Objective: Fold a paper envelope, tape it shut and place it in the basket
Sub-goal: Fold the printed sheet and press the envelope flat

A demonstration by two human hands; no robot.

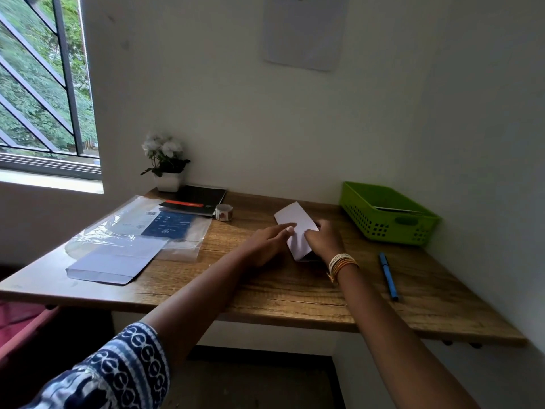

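A folded white paper envelope (296, 228) lies on the wooden desk (265, 290), near its middle. My left hand (267, 242) lies flat beside it, straight fingertips pressing its left part. My right hand (323, 239), with bangles on the wrist, covers the envelope's right edge, fingers curled down onto the paper. A roll of patterned tape (224, 212) stands behind and left of the envelope. The green plastic basket (389, 228) sits at the desk's back right corner, with a white sheet inside it.
A blue pen (388, 276) lies right of my right arm. A stack of white paper (115, 264), a clear plastic sleeve (141, 228) and a black notebook (197, 199) fill the desk's left side. A potted white flower (166, 166) stands at the back wall.
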